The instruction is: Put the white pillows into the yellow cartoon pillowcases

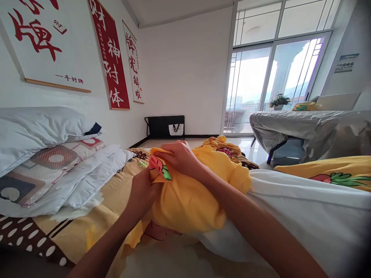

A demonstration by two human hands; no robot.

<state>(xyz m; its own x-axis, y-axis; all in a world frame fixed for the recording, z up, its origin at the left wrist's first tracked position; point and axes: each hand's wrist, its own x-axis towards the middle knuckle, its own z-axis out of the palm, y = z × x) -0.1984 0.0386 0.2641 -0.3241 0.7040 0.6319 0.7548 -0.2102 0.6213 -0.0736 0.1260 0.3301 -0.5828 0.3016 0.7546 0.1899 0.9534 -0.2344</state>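
Note:
A yellow pillowcase with a red and green print is bunched up over the bed in front of me. My left hand is closed on its edge near the printed patch. Just above and to the right, my right hand grips the same cloth, its fingers bent over a fold. A white pillow lies against the right side of the pillowcase, partly behind my right forearm. Folds hide whether any of it is inside the yellow cloth.
White pillows and a patterned pillow are stacked at left on a brown and tan bedsheet. Crumpled patterned cloth lies beyond my hands. A yellow printed pillow is at right, near a plastic-covered table.

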